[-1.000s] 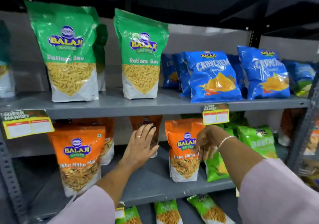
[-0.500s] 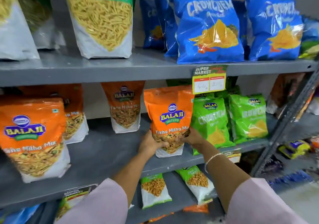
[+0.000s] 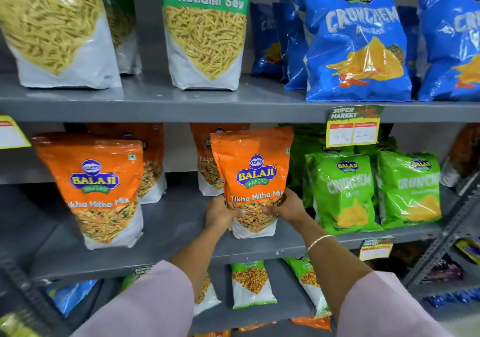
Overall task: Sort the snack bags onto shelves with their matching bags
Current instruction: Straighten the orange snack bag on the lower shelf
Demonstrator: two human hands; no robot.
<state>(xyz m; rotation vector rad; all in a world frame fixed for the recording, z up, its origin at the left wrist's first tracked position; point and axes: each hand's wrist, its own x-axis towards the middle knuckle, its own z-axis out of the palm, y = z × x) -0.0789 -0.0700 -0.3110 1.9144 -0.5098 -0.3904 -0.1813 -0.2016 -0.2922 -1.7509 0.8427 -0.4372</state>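
An orange Tikha Mitha Mix bag [image 3: 255, 170] stands upright on the grey middle shelf [image 3: 176, 222]. My left hand [image 3: 220, 213] grips its lower left side and my right hand [image 3: 289, 207] grips its lower right side. More orange Tikha Mitha Mix bags stand to the left [image 3: 96, 186] and behind [image 3: 205, 160]. Green Crunchem bags [image 3: 342, 191] stand just right of the held bag, touching or nearly touching my right hand.
Green Ratlami Sev bags [image 3: 205, 33] and blue Crunchem bags [image 3: 358, 43] fill the upper shelf. Small green bags [image 3: 250, 282] lie on the lower shelf. A price tag [image 3: 352, 126] hangs from the upper shelf edge. A slanted metal rack post [image 3: 446, 235] is at right.
My left hand left the rear orange bag and both hands closed on the front orange bag. The view dropped and came closer to the middle shelf.
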